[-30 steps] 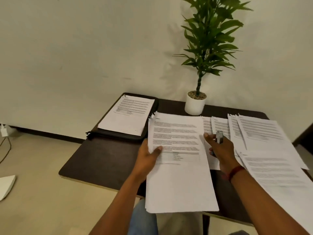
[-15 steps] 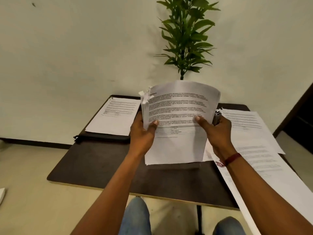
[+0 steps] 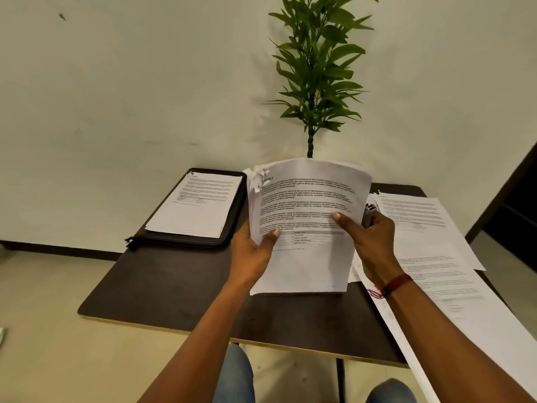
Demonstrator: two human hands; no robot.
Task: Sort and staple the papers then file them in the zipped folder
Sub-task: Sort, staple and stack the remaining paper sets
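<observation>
I hold a stack of printed papers (image 3: 308, 257) upright on its bottom edge on the dark table (image 3: 174, 283). My left hand (image 3: 252, 254) grips its left side, thumb on the front. My right hand (image 3: 369, 242) grips the right side and also holds a small silver stapler (image 3: 370, 212) behind the sheets. The stack's top left corner is ragged. A black zipped folder (image 3: 232, 231) lies at the table's back left with a stapled paper set (image 3: 194, 203) on top.
More loose printed papers (image 3: 430, 228) spread over the right side of the table and hang past its front right edge. A potted plant (image 3: 316, 71) stands at the back behind the stack, its pot hidden. Wall runs behind the table.
The stack went from lying flat on the table to standing upright between both hands. My view has shifted closer and to the right.
</observation>
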